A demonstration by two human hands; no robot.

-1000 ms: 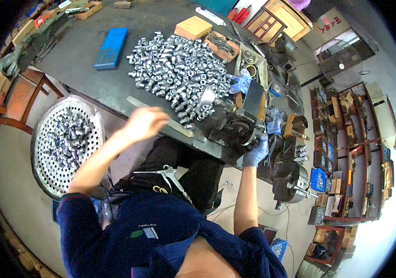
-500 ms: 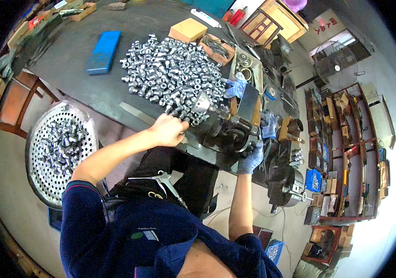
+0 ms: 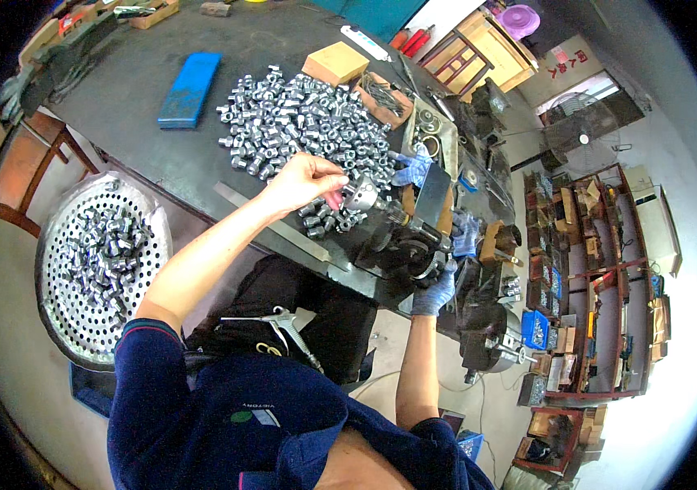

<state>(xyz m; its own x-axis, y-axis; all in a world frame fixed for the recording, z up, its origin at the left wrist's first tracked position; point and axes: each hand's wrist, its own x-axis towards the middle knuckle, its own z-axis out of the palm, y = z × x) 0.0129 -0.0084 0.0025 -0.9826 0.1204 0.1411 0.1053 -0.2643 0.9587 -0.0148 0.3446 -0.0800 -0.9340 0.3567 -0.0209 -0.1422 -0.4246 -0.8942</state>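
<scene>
One metal fitting (image 3: 358, 194), long axis pointing toward the machine (image 3: 410, 245), sits pinched in the left hand (image 3: 304, 181) fingers. Right hand (image 3: 434, 287), gloved, grips the machine. Left of it, the perforated tray (image 3: 59, 314) holds more fittings (image 3: 104, 249).

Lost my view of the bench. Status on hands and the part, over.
Left hand bare, pinching a small metal fitting at the chuck. Right hand gloved, gripping the dark machine. Heap of fittings close behind; nothing blocking.
</scene>
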